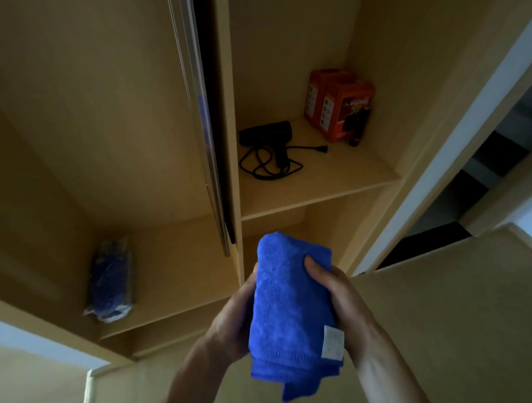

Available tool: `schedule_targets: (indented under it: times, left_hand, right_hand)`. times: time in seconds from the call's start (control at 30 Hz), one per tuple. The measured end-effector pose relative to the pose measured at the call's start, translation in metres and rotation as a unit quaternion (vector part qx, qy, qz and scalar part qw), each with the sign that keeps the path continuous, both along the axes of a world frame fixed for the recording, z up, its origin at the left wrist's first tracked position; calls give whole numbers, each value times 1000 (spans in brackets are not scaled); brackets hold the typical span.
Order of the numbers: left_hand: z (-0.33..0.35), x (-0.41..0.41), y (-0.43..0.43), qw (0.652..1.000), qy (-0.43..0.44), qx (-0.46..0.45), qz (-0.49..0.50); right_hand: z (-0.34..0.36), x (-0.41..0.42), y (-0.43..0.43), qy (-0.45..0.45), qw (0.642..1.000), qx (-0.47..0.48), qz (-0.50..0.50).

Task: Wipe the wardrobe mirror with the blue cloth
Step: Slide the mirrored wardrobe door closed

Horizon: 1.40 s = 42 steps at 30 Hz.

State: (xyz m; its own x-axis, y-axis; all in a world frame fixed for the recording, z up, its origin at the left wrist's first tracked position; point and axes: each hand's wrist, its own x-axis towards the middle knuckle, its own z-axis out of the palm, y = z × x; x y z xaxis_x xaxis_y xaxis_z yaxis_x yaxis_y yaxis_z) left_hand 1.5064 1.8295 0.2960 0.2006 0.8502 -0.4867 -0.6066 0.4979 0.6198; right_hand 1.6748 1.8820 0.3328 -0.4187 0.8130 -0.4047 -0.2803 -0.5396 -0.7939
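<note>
Blue cloth, one, folded, gripped by both hands' fingers before two orange boxes.

Both hands hold a folded blue cloth up in front of an open wooden wardrobe. The left hand cups the cloth's left side; the right hand grips its right side, thumb pressed onto the front. A white label sits near the cloth's lower right corner. On the upper shelf lie a black hair dryer with its coiled cord and two orange boxes. On the lower left shelf rests what may be a plastic-wrapped blue bundle, blurred. A sliding door edge runs between the compartments.
</note>
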Motion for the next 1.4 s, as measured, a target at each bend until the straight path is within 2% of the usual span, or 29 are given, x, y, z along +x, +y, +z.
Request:
schedule_targets:
  times: [0.13, 0.3, 0.43, 0.57, 0.73, 0.87, 1.0, 1.1, 1.23, 1.33, 1.4]
  left_hand:
    - [-5, -23, 1, 996, 74, 21, 41]
    - [16, -32, -2, 981, 163, 85, 56]
    - [26, -26, -1, 986, 136, 77, 65]
    - [13, -6, -12, 993, 112, 37, 28]
    - [6, 6, -29, 994, 111, 7, 8]
    - [6, 11, -36, 998, 42, -43, 19]
    - [7, 15, -35, 999, 9, -37, 16]
    - [13, 21, -34, 1000, 14, -20, 4]
    - [17, 31, -38, 999, -9, -31, 1]
    - [21, 40, -37, 998, 22, -52, 30]
    - [19, 42, -35, 996, 59, -49, 50]
  right_hand:
    - [9, 19, 14, -120, 992, 33, -30]
    - [11, 39, 22, -177, 980, 91, -18]
    - [2, 54, 23, -73, 996, 47, 21]
    - [-25, 57, 11, -132, 985, 4, 106]
    - [-39, 77, 0, -103, 993, -7, 62]
    - [-43, 90, -6, -21, 997, -48, 54]
    - [-43, 101, -4, 2, 996, -79, 34]
    - [-42, 105, 0, -26, 998, -38, 37]
    - [-39, 103, -4, -139, 989, 44, -6]
    - [-38, 103, -8, -164, 983, 73, -47]
    - [-37, 105, -7, -188, 978, 90, -31]
